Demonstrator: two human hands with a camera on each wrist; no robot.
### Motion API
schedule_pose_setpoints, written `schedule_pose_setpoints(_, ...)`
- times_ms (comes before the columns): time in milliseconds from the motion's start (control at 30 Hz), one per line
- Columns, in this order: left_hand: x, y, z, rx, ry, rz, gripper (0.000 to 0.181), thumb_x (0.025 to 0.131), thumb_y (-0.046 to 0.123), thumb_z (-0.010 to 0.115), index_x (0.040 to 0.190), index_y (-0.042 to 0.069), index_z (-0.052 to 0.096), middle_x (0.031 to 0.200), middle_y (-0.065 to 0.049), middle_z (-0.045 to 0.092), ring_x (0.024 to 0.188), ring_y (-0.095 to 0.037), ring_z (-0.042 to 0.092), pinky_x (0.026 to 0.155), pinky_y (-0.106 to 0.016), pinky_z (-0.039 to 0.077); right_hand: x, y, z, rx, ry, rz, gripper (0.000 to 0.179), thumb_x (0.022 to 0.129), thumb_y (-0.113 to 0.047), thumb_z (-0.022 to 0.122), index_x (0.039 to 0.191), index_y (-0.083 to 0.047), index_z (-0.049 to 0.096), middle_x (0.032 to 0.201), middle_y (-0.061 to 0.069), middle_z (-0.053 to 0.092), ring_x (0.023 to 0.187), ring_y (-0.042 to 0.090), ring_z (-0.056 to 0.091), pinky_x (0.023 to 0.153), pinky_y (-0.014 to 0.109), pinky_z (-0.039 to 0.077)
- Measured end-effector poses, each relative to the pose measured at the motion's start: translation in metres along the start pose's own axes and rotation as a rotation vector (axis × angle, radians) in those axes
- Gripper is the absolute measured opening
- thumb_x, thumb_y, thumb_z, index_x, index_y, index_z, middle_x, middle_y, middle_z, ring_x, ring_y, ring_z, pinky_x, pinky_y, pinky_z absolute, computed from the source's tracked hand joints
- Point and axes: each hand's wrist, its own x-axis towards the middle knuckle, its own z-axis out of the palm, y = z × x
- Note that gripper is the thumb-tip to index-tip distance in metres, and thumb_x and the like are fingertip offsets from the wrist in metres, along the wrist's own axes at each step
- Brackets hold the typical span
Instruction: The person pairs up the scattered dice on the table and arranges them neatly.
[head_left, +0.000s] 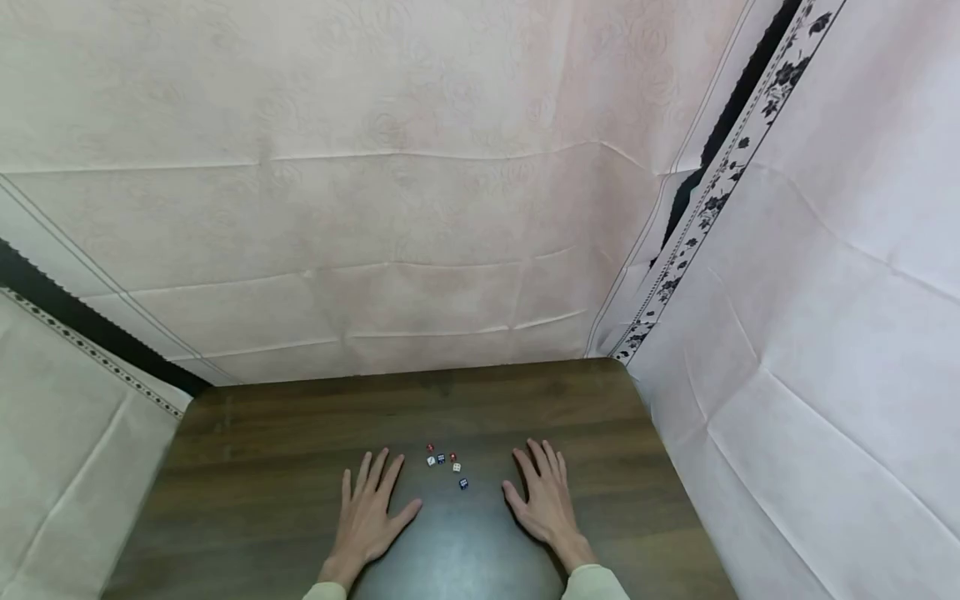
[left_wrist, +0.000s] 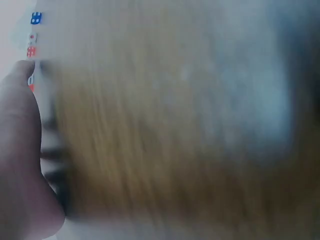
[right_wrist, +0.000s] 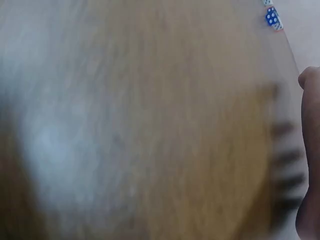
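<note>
On the brown counter (head_left: 247, 475), six dice (head_left: 441, 458) lie between the spread, empty left hand (head_left: 367, 518) and right hand (head_left: 547, 504), nearer the left.

Two red dice (head_left: 431, 448), two white dice (head_left: 457, 467) and two blue dice (head_left: 463, 483) lie in the lower middle of the head view, six in all. Two hands show there: one left hand (head_left: 369, 518) left of bottom centre, one right hand (head_left: 547, 504) right of it. Two sleeves (head_left: 596, 583) meet the bottom edge. One table (head_left: 300, 417) spans the lower part; three cloths (head_left: 420, 208) cover top, left and right; two dark strips (head_left: 82, 312) run at left and upper right.
</note>
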Motion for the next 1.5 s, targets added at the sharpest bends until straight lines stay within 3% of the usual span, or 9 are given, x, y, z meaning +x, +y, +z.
schedule_pose_setpoints(200,0.002,0.014,0.005,-0.031,0.097,0.082,0.083,0.097,0.055,0.085,0.165,0.015,0.057,0.174,-0.02,0.052,0.165,-0.053,0.039,0.128,-0.084,0.022,0.004,-0.013,0.004,0.038,0.075,-0.085,0.056,0.097,-0.037,0.085,0.145,-0.011,0.072,0.159,0.021,0.064,0.155,0.052,0.053,0.128,0.072,0.039)
schedule_pose_setpoints(467,0.008,0.031,0.009,-0.063,0.1,0.091,0.073,0.098,0.045,0.088,0.159,0.013,0.063,0.166,-0.018,0.061,0.16,-0.05,0.048,0.129,-0.08,0.03,0.004,-0.035,0.008,0.072,0.066,-0.099,0.055,0.096,-0.04,0.088,0.141,-0.012,0.075,0.154,0.015,0.069,0.153,0.046,0.057,0.121,0.066,0.05)
schedule_pose_setpoints(733,0.02,0.043,0.014,-0.116,0.14,0.091,0.069,0.097,0.037,0.092,0.156,0.013,0.066,0.161,-0.016,0.065,0.156,-0.047,0.054,0.128,-0.078,0.035,0.007,-0.053,0.015,0.13,0.052,-0.117,0.049,0.093,-0.038,0.093,0.131,-0.01,0.079,0.143,0.012,0.074,0.147,0.043,0.062,0.12,0.064,0.051)
schedule_pose_setpoints(900,0.029,0.047,0.015,-0.148,0.161,0.109,0.066,0.096,0.031,0.093,0.154,0.011,0.068,0.159,-0.016,0.067,0.155,-0.047,0.056,0.128,-0.076,0.037,0.01,-0.061,0.021,0.146,0.065,-0.133,0.043,0.092,-0.036,0.095,0.124,-0.011,0.082,0.134,0.01,0.078,0.141,0.042,0.066,0.118,0.063,0.053)
schedule_pose_setpoints(1200,0.041,0.046,0.017,-0.16,0.191,0.175,0.054,0.095,0.022,0.093,0.144,0.008,0.073,0.155,-0.019,0.068,0.15,-0.05,0.058,0.125,-0.077,0.041,0.011,-0.068,0.031,0.155,0.157,-0.174,0.035,0.085,-0.03,0.101,0.108,-0.012,0.083,0.117,0.004,0.079,0.123,0.033,0.072,0.108,0.056,0.058)
schedule_pose_setpoints(1500,0.049,0.048,0.019,-0.155,0.18,0.209,0.04,0.096,0.017,0.092,0.132,0.007,0.078,0.153,-0.02,0.07,0.149,-0.05,0.059,0.125,-0.076,0.042,0.012,-0.074,0.04,0.142,0.21,-0.138,0.033,0.08,-0.026,0.104,0.1,-0.012,0.083,0.11,0.003,0.078,0.116,0.03,0.072,0.104,0.055,0.057)
